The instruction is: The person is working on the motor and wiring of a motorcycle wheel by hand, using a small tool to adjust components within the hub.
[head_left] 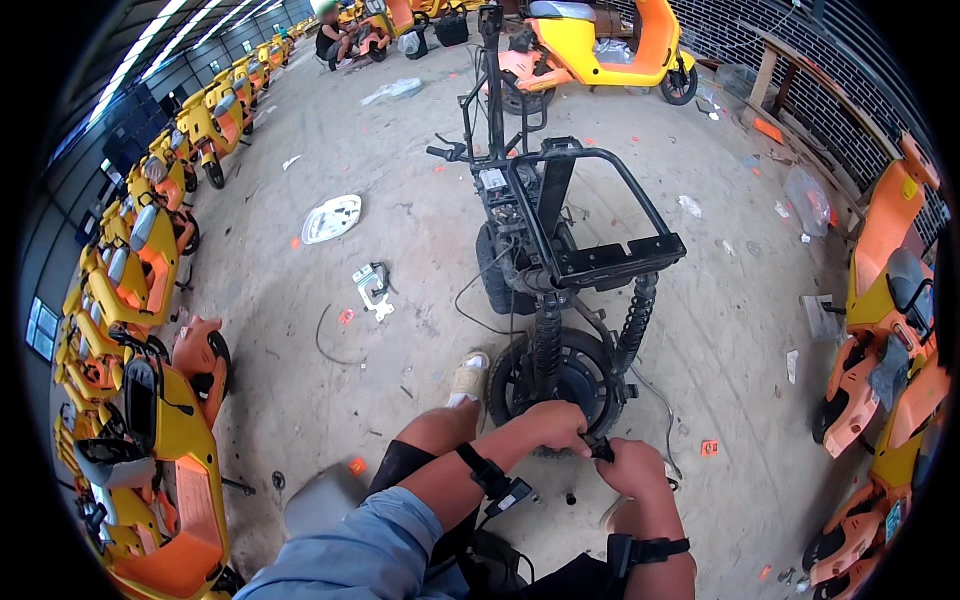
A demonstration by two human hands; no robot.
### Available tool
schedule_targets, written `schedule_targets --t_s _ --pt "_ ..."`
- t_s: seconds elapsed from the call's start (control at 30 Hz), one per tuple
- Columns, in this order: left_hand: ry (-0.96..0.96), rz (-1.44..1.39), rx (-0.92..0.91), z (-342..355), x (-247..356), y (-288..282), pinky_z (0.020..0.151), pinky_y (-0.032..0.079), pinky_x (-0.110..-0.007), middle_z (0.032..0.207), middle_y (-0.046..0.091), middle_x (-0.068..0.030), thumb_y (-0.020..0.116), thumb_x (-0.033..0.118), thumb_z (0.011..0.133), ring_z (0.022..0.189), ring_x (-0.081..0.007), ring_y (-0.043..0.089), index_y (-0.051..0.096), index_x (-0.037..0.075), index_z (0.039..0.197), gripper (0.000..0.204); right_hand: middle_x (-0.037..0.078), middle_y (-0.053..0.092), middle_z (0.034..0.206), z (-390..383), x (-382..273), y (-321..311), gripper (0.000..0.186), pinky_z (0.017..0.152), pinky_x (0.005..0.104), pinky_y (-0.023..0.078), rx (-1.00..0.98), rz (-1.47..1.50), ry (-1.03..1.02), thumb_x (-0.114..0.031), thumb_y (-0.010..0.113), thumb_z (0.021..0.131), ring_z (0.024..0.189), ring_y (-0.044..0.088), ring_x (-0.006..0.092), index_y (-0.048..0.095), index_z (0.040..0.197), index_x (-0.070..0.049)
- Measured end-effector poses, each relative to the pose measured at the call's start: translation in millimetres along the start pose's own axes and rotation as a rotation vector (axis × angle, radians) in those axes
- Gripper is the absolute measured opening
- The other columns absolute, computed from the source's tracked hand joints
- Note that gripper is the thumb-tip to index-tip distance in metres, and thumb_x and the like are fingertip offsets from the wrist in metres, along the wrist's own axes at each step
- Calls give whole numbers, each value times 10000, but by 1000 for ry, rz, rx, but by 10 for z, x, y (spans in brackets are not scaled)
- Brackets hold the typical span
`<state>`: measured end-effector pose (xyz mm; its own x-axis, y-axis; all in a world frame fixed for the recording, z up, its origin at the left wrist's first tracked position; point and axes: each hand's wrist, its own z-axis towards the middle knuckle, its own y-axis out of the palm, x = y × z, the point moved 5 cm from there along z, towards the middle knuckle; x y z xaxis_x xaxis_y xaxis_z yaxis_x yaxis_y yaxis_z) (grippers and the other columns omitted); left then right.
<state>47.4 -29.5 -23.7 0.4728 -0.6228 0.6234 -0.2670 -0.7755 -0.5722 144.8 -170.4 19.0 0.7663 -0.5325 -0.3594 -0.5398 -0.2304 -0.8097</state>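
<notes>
The stripped black scooter frame (610,262) stands before me, its wheel (582,385) at the near end between two shock absorbers (638,320). My left hand (560,428) is closed at the wheel's lower edge on a small black part (601,448), whose exact kind I cannot make out. My right hand (630,466) grips the same part from the right, its fingers mostly turned away. A cable (665,410) runs down beside the wheel on the right. My sandalled left foot (470,378) rests just left of the wheel.
Yellow-orange scooters line the left (150,260), stand on the right (890,270) and at the back (625,50). A grey seat (322,495), metal bracket (372,290), white panel (330,218) and scattered litter lie on the floor. Another person (330,42) crouches in the distance.
</notes>
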Motion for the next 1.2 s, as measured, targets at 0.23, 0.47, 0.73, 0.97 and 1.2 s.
schedule_targets --t_s 0.23,0.47,0.73,0.97,1.2 --pt "50 -139 -173 157 63 -330 617 511 -384 711 698 -91 818 459 791 661 -234 690 749 29 932 457 177 718 837 203 45 -340 291 749 499 558 32 40 -101 -336 699 755 850 691 408 724 892 -80" --pt "134 -135 -309 259 15 -265 663 512 -395 808 701 -117 855 505 754 734 -250 677 728 1 981 567 150 717 819 255 -26 -458 277 723 472 557 -31 66 -168 -342 719 728 833 690 388 728 875 -107" --pt "170 -107 -364 127 1 -89 758 514 -431 896 714 -154 859 567 722 860 -306 683 720 -4 1030 663 157 705 802 128 -113 -313 270 708 468 551 -41 138 -206 -339 724 716 821 680 395 729 869 -116" --pt "170 -71 -340 -71 -32 179 776 512 -429 930 715 -173 865 562 715 888 -328 685 716 -3 1064 680 164 713 834 -84 -180 -38 291 729 479 552 -60 133 -194 -343 733 722 835 681 407 738 908 -119" --pt "271 -190 -164 -224 -19 293 758 511 -413 923 702 -166 872 520 732 862 -298 677 695 -11 1072 655 166 722 853 -292 -181 54 293 724 469 549 -16 238 -128 -326 747 744 839 688 407 738 941 -110"
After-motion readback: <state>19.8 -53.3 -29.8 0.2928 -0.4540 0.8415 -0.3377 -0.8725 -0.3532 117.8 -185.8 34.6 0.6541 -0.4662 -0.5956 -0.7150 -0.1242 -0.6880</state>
